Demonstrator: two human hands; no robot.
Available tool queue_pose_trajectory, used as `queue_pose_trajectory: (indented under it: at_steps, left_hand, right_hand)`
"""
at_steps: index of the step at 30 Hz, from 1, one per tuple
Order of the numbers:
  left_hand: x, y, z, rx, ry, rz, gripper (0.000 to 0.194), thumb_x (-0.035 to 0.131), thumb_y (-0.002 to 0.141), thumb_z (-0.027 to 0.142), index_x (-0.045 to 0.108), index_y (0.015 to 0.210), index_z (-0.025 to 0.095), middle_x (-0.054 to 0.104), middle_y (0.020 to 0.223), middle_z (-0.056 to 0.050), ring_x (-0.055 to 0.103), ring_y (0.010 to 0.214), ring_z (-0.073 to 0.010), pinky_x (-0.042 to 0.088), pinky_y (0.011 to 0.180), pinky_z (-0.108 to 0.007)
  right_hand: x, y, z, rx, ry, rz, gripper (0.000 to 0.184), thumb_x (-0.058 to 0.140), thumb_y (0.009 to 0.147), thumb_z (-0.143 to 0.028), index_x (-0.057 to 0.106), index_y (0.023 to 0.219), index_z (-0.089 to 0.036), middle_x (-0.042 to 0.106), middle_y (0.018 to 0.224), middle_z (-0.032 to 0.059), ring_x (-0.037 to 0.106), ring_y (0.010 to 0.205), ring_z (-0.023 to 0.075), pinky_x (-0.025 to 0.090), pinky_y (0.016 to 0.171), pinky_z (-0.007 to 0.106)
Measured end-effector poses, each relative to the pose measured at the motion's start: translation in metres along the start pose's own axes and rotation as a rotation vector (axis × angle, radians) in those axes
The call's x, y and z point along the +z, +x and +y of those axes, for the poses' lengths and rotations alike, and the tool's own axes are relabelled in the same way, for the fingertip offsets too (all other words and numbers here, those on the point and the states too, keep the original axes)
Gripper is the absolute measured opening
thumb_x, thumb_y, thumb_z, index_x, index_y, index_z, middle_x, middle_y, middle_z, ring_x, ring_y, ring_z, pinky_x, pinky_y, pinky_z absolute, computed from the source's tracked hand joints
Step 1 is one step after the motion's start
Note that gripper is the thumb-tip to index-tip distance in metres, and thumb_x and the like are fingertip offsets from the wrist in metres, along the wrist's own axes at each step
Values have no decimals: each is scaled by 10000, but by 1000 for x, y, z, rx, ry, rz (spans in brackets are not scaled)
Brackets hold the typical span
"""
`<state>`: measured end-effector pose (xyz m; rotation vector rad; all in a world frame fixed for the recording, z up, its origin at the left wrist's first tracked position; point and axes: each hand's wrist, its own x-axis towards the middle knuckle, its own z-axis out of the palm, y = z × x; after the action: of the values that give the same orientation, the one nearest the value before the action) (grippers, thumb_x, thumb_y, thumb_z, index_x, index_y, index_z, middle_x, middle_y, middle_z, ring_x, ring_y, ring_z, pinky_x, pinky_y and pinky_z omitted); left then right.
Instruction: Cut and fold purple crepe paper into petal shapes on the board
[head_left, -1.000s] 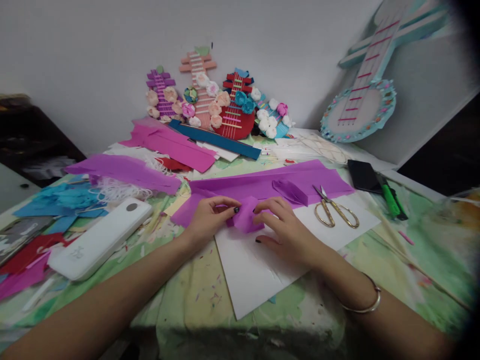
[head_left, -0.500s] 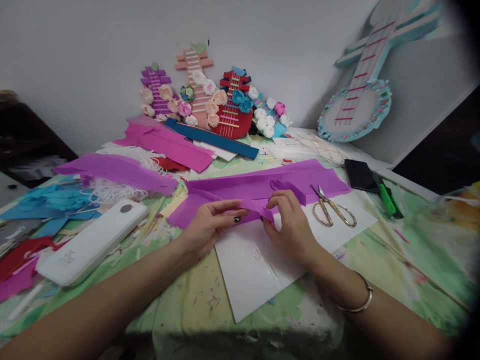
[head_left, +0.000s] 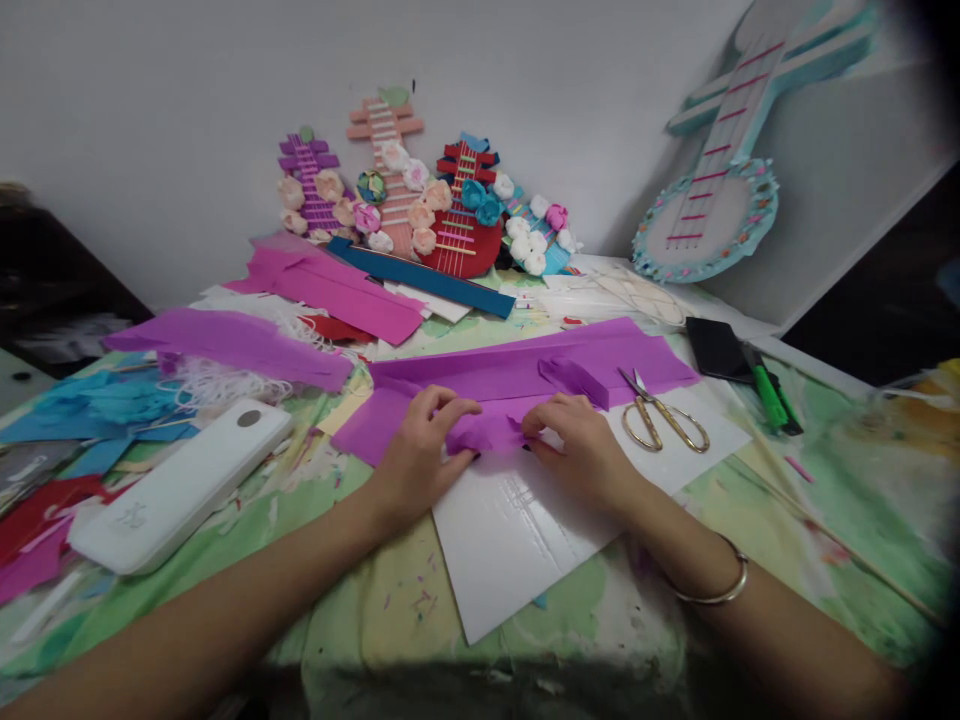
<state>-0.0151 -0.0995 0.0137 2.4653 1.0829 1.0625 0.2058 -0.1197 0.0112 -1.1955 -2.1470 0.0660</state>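
Note:
A small piece of purple crepe paper point(head_left: 489, 433) is held between my two hands above the near edge of a white board point(head_left: 525, 530). My left hand point(head_left: 424, 450) pinches its left end between thumb and fingers. At the opposite end, my right hand point(head_left: 574, 440) grips the paper with thumb and forefinger. Behind them lies a long purple crepe sheet point(head_left: 622, 350), with a small folded purple strip point(head_left: 574, 380) on it. Gold-handled scissors point(head_left: 660, 415) rest slightly open to the right of my right hand.
A white power bank point(head_left: 184, 490) and blue paper scraps point(head_left: 90, 405) lie at left. Farther back are pink crepe paper point(head_left: 337, 290) and a dark blue strip point(head_left: 420, 275). Decorated paper instruments point(head_left: 469, 220) lean on the wall. A phone point(head_left: 712, 348) and green cutter point(head_left: 769, 390) lie right.
The small purple piece was first bunched up, then stretched flatter between my hands. Both hands have shifted their grips along it, and the view has drifted slightly.

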Motion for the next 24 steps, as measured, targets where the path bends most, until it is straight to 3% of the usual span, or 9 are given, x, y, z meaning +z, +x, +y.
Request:
queue_pose_trajectory:
  at_steps: [4, 8, 14, 19, 24]
  left_hand:
    - [1, -4, 0, 191, 61, -40, 110, 603, 827, 125, 676, 874, 192, 569, 951, -66, 500, 934, -206, 450, 816, -364]
    - [3, -4, -4, 256, 42, -88, 127, 596, 850, 140, 707, 824, 197, 628, 841, -53, 506, 864, -201, 431, 808, -376]
    - [3, -2, -5, 161, -30, -158, 108, 607, 833, 131, 703, 831, 180, 667, 841, -52, 551, 844, -200, 433, 800, -371]
    - [5, 1, -4, 36, -98, -211, 92, 612, 809, 128, 690, 825, 173, 666, 825, -44, 567, 822, -196, 431, 790, -359]
    - [3, 4, -3, -27, -105, -242, 70, 610, 794, 157, 675, 787, 183, 657, 802, -28, 555, 809, -195, 414, 807, -360]
  right_hand:
    - [-3, 1, 0, 12, 56, -60, 156, 607, 733, -14, 645, 742, -165, 677, 739, 17, 574, 752, 172, 341, 727, 320]
    - [-9, 4, -1, 25, 83, -133, 162, 639, 730, -15, 693, 720, -167, 702, 728, 19, 589, 758, 177, 382, 746, 334]
    - [-17, 6, -2, 25, 118, -233, 177, 644, 744, -11, 738, 748, -160, 699, 773, 48, 594, 772, 169, 437, 756, 318]
    - [-16, 6, -2, 158, 110, -259, 142, 654, 747, -43, 740, 768, -155, 664, 769, 56, 584, 751, 165, 427, 684, 286]
    - [-12, 5, 2, 281, 243, -272, 68, 641, 756, -94, 693, 753, -139, 640, 704, 21, 548, 628, 123, 391, 595, 249]
